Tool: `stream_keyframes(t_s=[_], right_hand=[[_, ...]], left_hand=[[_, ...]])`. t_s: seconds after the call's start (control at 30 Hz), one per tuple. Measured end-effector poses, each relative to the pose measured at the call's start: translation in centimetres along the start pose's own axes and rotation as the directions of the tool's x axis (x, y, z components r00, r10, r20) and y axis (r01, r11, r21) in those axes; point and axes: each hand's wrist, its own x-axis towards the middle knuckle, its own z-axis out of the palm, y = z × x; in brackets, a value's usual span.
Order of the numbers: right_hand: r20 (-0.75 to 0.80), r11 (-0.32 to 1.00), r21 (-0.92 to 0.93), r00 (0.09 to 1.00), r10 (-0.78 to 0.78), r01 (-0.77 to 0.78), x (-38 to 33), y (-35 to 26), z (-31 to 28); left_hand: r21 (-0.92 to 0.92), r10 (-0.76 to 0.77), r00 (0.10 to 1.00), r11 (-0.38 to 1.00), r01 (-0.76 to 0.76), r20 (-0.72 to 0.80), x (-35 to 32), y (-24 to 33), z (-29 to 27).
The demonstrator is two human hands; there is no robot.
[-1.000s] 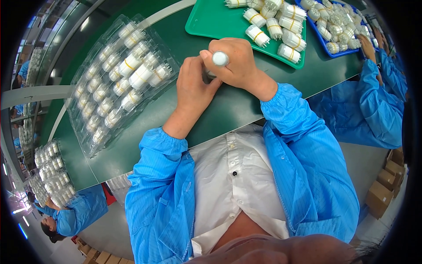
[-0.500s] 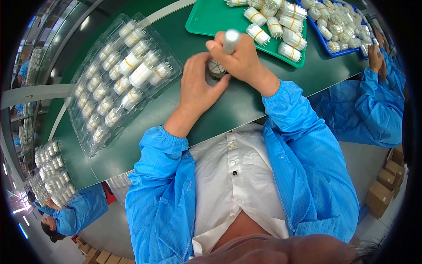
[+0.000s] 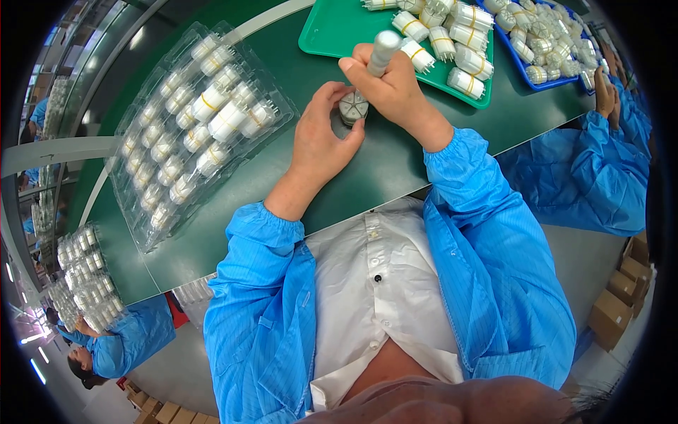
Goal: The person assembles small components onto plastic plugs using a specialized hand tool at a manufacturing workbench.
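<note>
Clear plastic blister pack (image 3: 191, 134) at left, brown cardboard boxes (image 3: 625, 297) far right

The right hand (image 3: 399, 88) wraps the grey tool (image 3: 383, 51), hiding its lower shaft. The blue tray (image 3: 558, 79) at the bench's far right corner runs past the picture's edge; its parts are too small to tell.

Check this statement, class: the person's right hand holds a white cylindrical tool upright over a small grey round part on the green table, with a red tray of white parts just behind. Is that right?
Not quite: the tray just behind is green, not red, as the head view shows. The rest stands: the right hand holds the white cylindrical tool upright over the small grey round part on the green table, and the tray carries white parts.
</note>
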Motion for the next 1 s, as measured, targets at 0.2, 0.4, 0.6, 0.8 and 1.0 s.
stream_keyframes(t_s=[0.2,0.4,0.6,0.8,1.0], right_hand=[[0.049,0.897,-0.265,0.934,-0.355,0.354,-0.2,-0.3,0.7],[-0.035,0.969,0.232,0.995,0.095,-0.085,0.0,-0.9,-1.0],[0.03,1.0,0.016,0.999,0.023,-0.023,0.0,-0.1,-0.1],[0.166,0.815,-0.351,0.887,-0.431,0.461,0.1,-0.5,0.3],[-0.005,0.955,0.278,0.994,0.111,-0.105,0.0,-0.7,-1.2]], left_hand=[[0.236,0.092,0.995,0.968,-0.079,-0.042,0.1,-0.3,-0.1],[-0.043,-0.018,1.0,0.999,0.019,0.021,-0.2,-0.1,-0.2],[-0.04,0.023,1.0,0.999,-0.022,0.008,-0.1,-0.6,0.1],[0.238,-0.008,1.0,0.971,0.01,-0.011,0.1,0.0,0.0],[-0.027,-0.006,1.0,1.0,0.007,0.029,-0.1,0.2,-0.4]])
